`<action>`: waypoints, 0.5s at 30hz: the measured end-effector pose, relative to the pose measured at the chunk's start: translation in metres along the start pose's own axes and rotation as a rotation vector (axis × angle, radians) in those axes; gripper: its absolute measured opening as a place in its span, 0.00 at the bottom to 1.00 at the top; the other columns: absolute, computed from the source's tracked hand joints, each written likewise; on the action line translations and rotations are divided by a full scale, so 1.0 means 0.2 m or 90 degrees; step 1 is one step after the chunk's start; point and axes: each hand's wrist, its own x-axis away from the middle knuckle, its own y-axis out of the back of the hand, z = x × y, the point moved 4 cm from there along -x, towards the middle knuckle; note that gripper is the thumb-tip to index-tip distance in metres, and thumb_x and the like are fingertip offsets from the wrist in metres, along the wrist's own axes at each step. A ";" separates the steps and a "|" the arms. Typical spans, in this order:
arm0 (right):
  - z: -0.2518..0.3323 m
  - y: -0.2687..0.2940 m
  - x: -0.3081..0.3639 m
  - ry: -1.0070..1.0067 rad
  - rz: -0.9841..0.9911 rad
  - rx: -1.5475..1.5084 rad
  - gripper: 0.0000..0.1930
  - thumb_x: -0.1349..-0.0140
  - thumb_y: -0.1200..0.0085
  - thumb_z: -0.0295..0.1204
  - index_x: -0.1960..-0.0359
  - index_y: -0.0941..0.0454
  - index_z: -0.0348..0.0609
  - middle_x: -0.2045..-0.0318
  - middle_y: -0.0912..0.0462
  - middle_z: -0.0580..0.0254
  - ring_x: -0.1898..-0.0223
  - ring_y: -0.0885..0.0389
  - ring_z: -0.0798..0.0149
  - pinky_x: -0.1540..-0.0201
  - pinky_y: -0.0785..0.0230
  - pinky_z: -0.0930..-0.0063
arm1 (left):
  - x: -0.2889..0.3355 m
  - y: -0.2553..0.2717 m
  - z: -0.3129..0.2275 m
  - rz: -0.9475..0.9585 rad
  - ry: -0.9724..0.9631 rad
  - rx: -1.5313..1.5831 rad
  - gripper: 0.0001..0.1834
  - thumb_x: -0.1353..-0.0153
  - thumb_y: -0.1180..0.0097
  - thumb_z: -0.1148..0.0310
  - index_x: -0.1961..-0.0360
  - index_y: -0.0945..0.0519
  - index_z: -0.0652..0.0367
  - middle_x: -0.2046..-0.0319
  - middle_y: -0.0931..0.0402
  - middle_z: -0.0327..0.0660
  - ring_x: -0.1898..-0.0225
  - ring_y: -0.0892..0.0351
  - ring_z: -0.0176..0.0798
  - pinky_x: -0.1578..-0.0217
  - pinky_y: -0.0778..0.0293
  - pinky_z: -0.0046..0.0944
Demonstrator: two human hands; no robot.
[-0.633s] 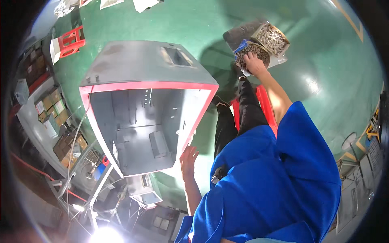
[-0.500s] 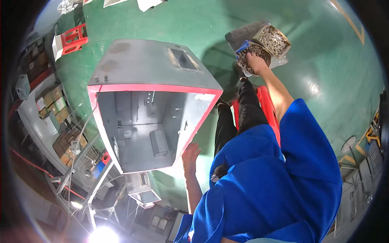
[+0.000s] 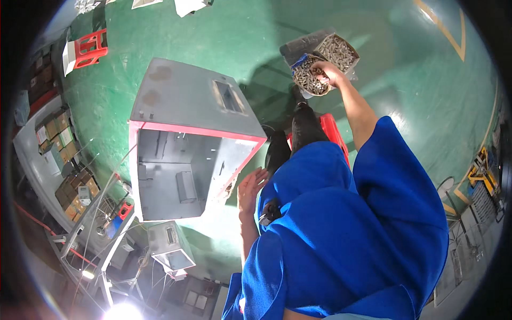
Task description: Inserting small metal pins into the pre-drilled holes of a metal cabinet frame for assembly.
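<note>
My right hand [image 3: 329, 74] is over a round, blue-lined container [image 3: 309, 80] full of small metal pieces. Its fingers curl round some of those brownish pieces, too small to name exactly. Close beside stands an open box [image 3: 339, 52] of similar, paler pieces. My left hand [image 3: 252, 188] holds nothing, its fingers stretched out and slightly apart, near my lap. To its left is a grey metal cabinet [image 3: 192, 96] with a red-edged open front and a rectangular cutout on top. Inside the cabinet a small grey box-like part [image 3: 186, 187] shows.
Red plastic [image 3: 333, 133] of a stool shows under me. Another red stool [image 3: 90, 49] stands at the far left. A smaller grey cabinet [image 3: 169, 245] sits past the big one, near a metal frame [image 3: 109, 256] with cables. Cardboard boxes [image 3: 61, 136] are stacked at the left.
My right hand has lifted a little out of the pieces, its fingers now curled round some. My left hand has shifted away from the cabinet's edge. The whole view has shifted slightly.
</note>
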 end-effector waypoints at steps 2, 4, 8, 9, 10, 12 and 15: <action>0.02 -0.02 0.04 0.027 -0.047 -0.056 0.10 0.40 0.55 0.32 0.67 0.23 0.40 0.73 0.20 0.57 0.77 0.21 0.66 0.91 0.45 0.84 | -0.01 -0.03 -0.01 0.017 -0.013 0.013 0.25 0.34 0.56 0.62 0.44 0.35 0.74 0.48 0.30 0.57 0.45 0.29 0.49 0.45 0.32 0.43; 0.07 -0.08 0.15 0.043 0.011 -0.026 0.11 0.41 0.52 0.34 0.66 0.23 0.39 0.69 0.18 0.58 0.73 0.19 0.67 0.88 0.41 0.85 | -0.02 -0.06 -0.03 0.027 -0.017 0.023 0.25 0.34 0.56 0.62 0.44 0.35 0.74 0.48 0.30 0.57 0.45 0.29 0.48 0.45 0.32 0.44; 0.16 -0.23 0.26 0.194 0.003 0.173 0.15 0.37 0.56 0.40 0.67 0.22 0.41 0.66 0.17 0.59 0.70 0.17 0.68 0.83 0.36 0.84 | -0.03 -0.08 -0.02 0.038 -0.020 0.051 0.25 0.33 0.57 0.63 0.44 0.36 0.74 0.47 0.31 0.58 0.44 0.30 0.49 0.44 0.33 0.44; 0.13 -0.20 0.25 0.099 -0.026 0.111 0.16 0.36 0.57 0.41 0.67 0.22 0.41 0.66 0.17 0.59 0.70 0.17 0.69 0.82 0.36 0.84 | -0.04 -0.09 -0.03 0.040 -0.024 0.033 0.25 0.33 0.57 0.62 0.44 0.35 0.74 0.47 0.31 0.57 0.44 0.30 0.49 0.44 0.33 0.44; 0.12 -0.22 0.26 0.005 -0.054 0.048 0.17 0.35 0.58 0.42 0.66 0.22 0.42 0.65 0.17 0.59 0.70 0.17 0.69 0.82 0.37 0.84 | -0.05 -0.09 -0.03 0.046 -0.029 0.037 0.25 0.33 0.57 0.62 0.44 0.35 0.74 0.47 0.31 0.57 0.44 0.30 0.48 0.44 0.33 0.44; 0.07 -0.18 0.19 0.026 -0.054 0.048 0.18 0.34 0.59 0.44 0.72 0.25 0.45 0.74 0.22 0.65 0.81 0.26 0.74 0.86 0.45 0.86 | -0.06 -0.07 -0.02 0.057 -0.039 0.045 0.25 0.33 0.56 0.62 0.44 0.35 0.74 0.47 0.31 0.57 0.44 0.30 0.48 0.44 0.34 0.44; 0.04 -0.14 0.16 0.047 -0.051 0.037 0.16 0.34 0.56 0.43 0.78 0.32 0.50 0.84 0.35 0.74 0.88 0.45 0.79 0.89 0.56 0.85 | -0.08 -0.07 -0.04 0.074 -0.047 0.041 0.25 0.33 0.56 0.63 0.44 0.35 0.74 0.47 0.31 0.57 0.43 0.31 0.48 0.43 0.34 0.44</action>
